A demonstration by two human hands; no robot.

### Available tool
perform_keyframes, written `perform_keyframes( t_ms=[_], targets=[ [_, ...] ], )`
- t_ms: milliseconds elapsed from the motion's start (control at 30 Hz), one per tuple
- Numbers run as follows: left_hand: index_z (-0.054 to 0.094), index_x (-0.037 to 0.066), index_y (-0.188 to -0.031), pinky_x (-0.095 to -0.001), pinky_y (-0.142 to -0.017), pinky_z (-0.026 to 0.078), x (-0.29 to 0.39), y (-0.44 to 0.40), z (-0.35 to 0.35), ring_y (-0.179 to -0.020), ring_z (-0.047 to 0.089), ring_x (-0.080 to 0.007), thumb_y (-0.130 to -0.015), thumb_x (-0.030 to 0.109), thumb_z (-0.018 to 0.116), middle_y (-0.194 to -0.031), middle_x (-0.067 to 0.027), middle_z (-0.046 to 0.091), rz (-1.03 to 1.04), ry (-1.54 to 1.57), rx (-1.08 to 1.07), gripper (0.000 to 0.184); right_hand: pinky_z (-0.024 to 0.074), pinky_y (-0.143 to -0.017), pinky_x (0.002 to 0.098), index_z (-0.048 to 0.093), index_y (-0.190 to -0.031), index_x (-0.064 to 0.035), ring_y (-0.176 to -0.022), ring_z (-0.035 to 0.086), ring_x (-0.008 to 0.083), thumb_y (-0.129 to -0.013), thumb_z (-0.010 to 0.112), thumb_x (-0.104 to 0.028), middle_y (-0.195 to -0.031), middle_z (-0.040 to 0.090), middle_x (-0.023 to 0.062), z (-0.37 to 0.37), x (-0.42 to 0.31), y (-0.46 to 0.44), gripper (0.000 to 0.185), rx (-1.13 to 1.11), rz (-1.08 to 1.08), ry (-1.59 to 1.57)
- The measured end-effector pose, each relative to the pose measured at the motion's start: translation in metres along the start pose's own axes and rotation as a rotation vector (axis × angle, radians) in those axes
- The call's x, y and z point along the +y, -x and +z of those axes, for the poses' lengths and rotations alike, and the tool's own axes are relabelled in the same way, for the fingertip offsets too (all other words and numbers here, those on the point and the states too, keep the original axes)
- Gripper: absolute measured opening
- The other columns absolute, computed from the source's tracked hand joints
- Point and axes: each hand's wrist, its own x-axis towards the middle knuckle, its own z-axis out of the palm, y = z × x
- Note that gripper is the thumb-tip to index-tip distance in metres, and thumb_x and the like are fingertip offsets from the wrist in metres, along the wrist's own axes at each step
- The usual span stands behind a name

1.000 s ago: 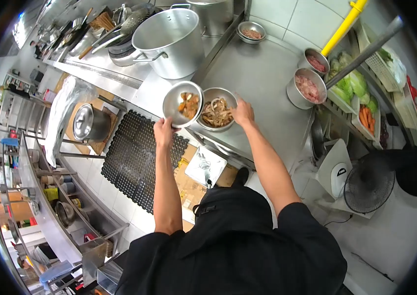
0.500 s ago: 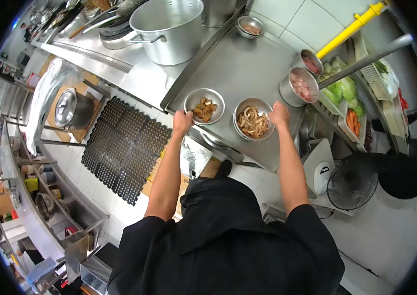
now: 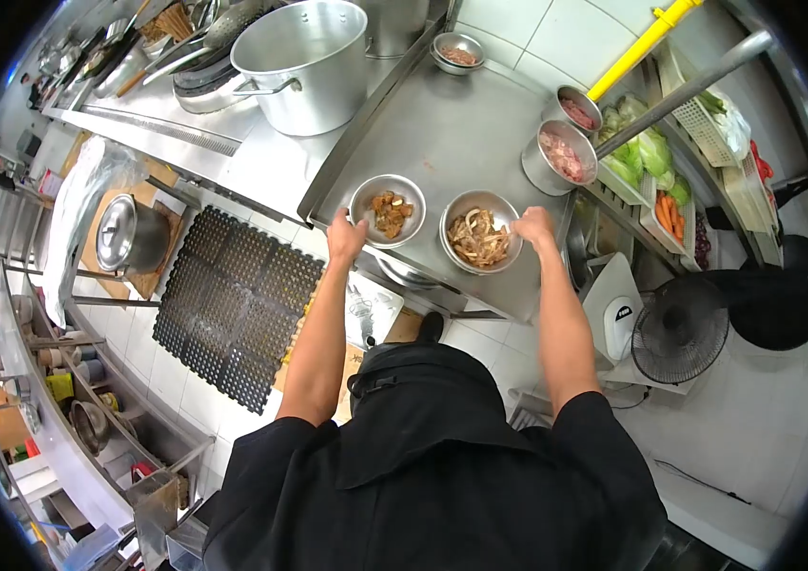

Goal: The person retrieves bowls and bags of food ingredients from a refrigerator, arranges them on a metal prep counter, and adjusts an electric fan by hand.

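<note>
Two metal bowls stand side by side near the front edge of the steel counter. In the left bowl (image 3: 410, 228) lie brown chunks of food (image 3: 390, 213). My left hand (image 3: 347, 235) is at its left rim, thumb over the edge and fingers outside. The right bowl (image 3: 459, 205) holds pale brown strips of food (image 3: 479, 239), and a second rim shows beneath it. My right hand (image 3: 533, 227) pinches this bowl's right rim. A gap of bare counter separates the bowls.
A big metal pot (image 3: 304, 81) stands behind left. Pots of raw meat (image 3: 561, 157) are at the counter's right, small bowls (image 3: 457, 53) at the back. Vegetable crates (image 3: 675, 224), a metal bar (image 3: 685, 92) and a fan (image 3: 678, 328) are on the right.
The left bowl, tilted beside the right one a second ago, now rests level on the counter to its left. The bowls are farther apart, and my right hand stays at the right bowl's rim.
</note>
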Motion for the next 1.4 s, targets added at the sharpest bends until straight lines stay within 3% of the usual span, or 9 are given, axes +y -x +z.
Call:
perform_keyframes(
  t_ms=[167,233,300,400,600,867,933,1067,1400],
  targets=[
    [0.049,-0.001,-0.124,-0.0446,-0.090,0.045,0.006,0.015,0.003,-0.098,0.060,-0.0417,-0.075,0.023,0.067,-0.103,-0.0271,0.063,0.045,-0.014,0.063,0.058,0.0513,-0.079,0.0415,0.066,-0.092,0.0010,-0.092,0.064,0.0378,-0.067,0.070,-0.021,-0.096,0.067,0.0208,0.010,0.007,0.012,0.034,-0.040,0.031,-0.006],
    [0.050,0.001,-0.123,-0.0453,-0.087,0.045,0.028,0.026,0.007,-0.091,0.059,-0.0402,-0.074,0.018,0.066,-0.094,-0.0248,0.063,0.550,-0.312,0.603,0.054,0.0517,-0.079,0.0426,0.066,-0.091,0.0008,-0.091,0.064,0.0380,-0.066,0.071,-0.021,-0.096,0.067,0.0213,0.011,0.000,0.022,0.033,0.110,0.082,-0.059],
    [0.059,0.001,-0.105,-0.0446,-0.088,0.041,0.097,0.060,-0.012,-0.098,0.054,-0.0362,-0.077,0.012,0.064,-0.101,-0.0196,0.059,0.586,-0.114,0.136,0.031,0.0520,-0.079,0.0430,0.066,-0.092,0.0009,-0.091,0.064,0.0379,-0.066,0.071,-0.021,-0.096,0.066,0.0218,0.012,-0.008,0.028,0.034,0.123,0.110,-0.054],
    [0.064,0.000,-0.093,-0.0458,-0.082,0.047,0.103,0.053,0.050,-0.091,0.058,-0.0390,-0.075,0.011,0.062,-0.098,-0.0223,0.061,0.744,-0.022,-0.075,0.020,0.0523,-0.078,0.0436,0.066,-0.093,0.0012,-0.091,0.064,0.0378,-0.065,0.072,-0.020,-0.096,0.066,0.0226,0.014,-0.011,0.035,0.035,0.160,0.123,-0.045],
    [0.062,0.000,-0.091,-0.0479,-0.082,0.051,0.128,0.036,0.100,-0.096,0.058,-0.0394,-0.077,0.006,0.059,-0.103,-0.0202,0.059,0.525,-0.326,-0.190,0.016,0.0520,-0.079,0.0446,0.066,-0.094,0.0012,-0.093,0.064,0.0388,-0.065,0.072,-0.019,-0.099,0.066,0.0232,0.016,-0.004,0.029,0.036,0.142,0.154,-0.102],
    [0.063,-0.001,-0.092,-0.0455,-0.080,0.053,0.140,0.038,0.102,-0.097,0.060,-0.0406,-0.073,-0.001,0.061,-0.105,-0.0204,0.059,0.703,-0.501,-0.138,0.019,0.0493,-0.086,0.0447,0.064,-0.103,-0.0019,-0.103,0.060,0.0360,-0.072,0.068,-0.013,-0.108,0.063,0.0187,-0.019,-0.044,0.043,0.032,0.063,0.012,0.146],
    [0.063,-0.002,-0.092,-0.0443,-0.080,0.053,0.147,0.025,0.103,-0.097,0.060,-0.0395,-0.073,0.000,0.061,-0.104,-0.0208,0.060,0.716,-0.527,-0.165,0.018,0.0475,-0.087,0.0431,0.063,-0.104,-0.0037,-0.106,0.055,0.0337,-0.076,0.064,-0.009,-0.108,0.061,0.0153,-0.002,-0.049,0.030,0.028,0.330,-0.618,0.133],
    [0.063,-0.001,-0.090,-0.0439,-0.080,0.052,0.160,0.019,0.108,-0.094,0.062,-0.0362,-0.074,0.006,0.060,-0.095,-0.0212,0.064,0.729,-0.575,-0.265,0.018,0.0456,-0.082,0.0435,0.058,-0.086,-0.0002,-0.095,0.052,0.0342,-0.066,0.066,-0.001,-0.096,0.056,0.0143,0.026,-0.063,0.004,0.021,0.338,-0.943,0.181],
    [0.064,0.000,-0.090,-0.0450,-0.083,0.049,0.153,0.025,0.117,-0.094,0.061,-0.0366,-0.073,0.013,0.064,-0.095,-0.0213,0.064,0.689,-0.557,-0.352,0.021,0.0478,-0.076,0.0440,0.056,-0.085,-0.0019,-0.091,0.056,0.0349,-0.065,0.068,-0.001,-0.093,0.059,0.0141,0.031,-0.059,-0.001,0.023,0.237,-0.883,0.164]
  ],
)
